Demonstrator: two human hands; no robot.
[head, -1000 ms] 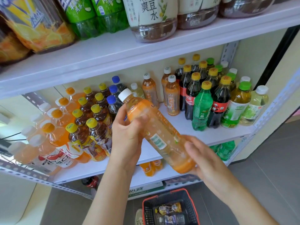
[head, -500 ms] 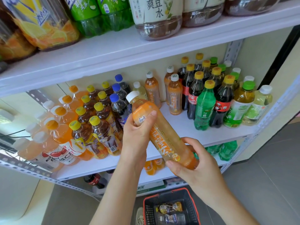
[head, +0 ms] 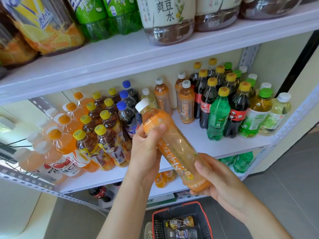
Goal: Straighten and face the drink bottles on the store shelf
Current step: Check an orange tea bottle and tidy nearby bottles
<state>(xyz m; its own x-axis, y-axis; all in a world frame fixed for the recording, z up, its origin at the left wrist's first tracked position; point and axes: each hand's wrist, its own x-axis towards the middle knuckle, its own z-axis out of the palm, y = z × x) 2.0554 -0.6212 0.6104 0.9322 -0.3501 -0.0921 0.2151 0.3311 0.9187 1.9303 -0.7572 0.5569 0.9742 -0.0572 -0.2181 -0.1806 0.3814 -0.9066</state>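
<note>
Both hands hold one clear plastic bottle of orange drink with a white cap (head: 172, 149) out in front of the white middle shelf (head: 198, 144), tilted so the cap leans up and away to the left and the base sits low to the right. The left hand (head: 146, 152) is closed around the upper body just under the shoulder, thumb pressed onto the orange band, while the right hand (head: 217, 176) cups and grips the base from below; this two-point hold probably lets the bottle be rolled about its long axis so the label can be read and brought round to the front before it goes back. The label's orange lettering along the side now faces the camera, and the liquid shows pale and cloudy through the plastic. Behind it, three matching orange-labelled bottles with white caps (head: 186, 104) stand upright near the back of the shelf, with bare shelf in front of them, which looks like the likely spot. A red-rimmed dark shopping basket (head: 203, 221) on the floor below holds a couple more bottles.
</note>
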